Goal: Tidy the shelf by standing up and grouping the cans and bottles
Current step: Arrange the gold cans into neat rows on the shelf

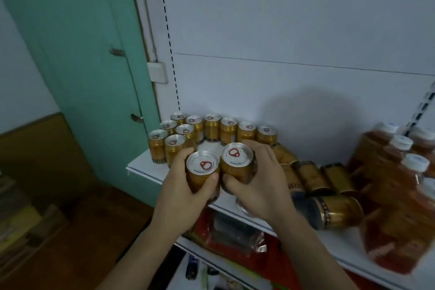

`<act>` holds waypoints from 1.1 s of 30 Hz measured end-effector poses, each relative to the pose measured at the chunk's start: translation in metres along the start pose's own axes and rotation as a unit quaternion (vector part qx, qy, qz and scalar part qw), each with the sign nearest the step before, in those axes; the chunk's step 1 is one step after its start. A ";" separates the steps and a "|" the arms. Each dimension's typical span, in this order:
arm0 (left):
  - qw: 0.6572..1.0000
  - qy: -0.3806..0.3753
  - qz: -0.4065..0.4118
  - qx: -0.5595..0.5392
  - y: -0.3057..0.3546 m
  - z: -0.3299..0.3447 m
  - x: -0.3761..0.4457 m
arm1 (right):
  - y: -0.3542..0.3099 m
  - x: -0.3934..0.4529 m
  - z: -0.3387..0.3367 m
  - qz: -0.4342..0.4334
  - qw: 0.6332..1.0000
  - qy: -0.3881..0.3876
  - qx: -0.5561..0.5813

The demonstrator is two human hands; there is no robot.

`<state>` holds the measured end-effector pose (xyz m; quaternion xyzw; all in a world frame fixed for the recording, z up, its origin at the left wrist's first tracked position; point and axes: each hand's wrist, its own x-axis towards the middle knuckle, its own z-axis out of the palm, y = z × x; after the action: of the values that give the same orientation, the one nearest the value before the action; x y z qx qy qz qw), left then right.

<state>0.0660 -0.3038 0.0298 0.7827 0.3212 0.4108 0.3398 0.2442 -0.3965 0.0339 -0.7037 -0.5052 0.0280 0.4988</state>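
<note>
A: Nearest to us are our two hands, each one with a can. Our left hand (181,186) has its fingers and thumb curled round the left can (203,173), and our right hand (261,181) grips the right can (236,162) in the same way. Both cans are upright, lids up, and they touch each other side by side, above the front part of the shelf (138,165).

B: And what do we see just beside the right hand?

A: The fallen cans (313,179) — several gold ones that lie on their sides, and one larger lying can (339,211) near the front edge. These are not yet stood up.

B: Then further back?

A: At the back left the standing cans (211,129) are already grouped, close together against the white back panel (282,30). At the far right the bottles (400,167) with white caps stand together; whether all of them are upright we cannot tell, because the edge is blurred.

B: So how far are we?

A: We judge about half — one group is made, two cans are in our hands, and the lying ones remain.
</note>
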 end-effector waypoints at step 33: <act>0.882 -0.225 0.173 0.377 -0.114 0.005 0.183 | 0.043 0.138 0.055 0.157 0.959 -0.106 -0.212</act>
<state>0.1283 -0.0975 0.0150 0.9661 0.2262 0.1243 0.0058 0.3108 -0.2571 0.0390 -0.8567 -0.4328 0.0726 0.2710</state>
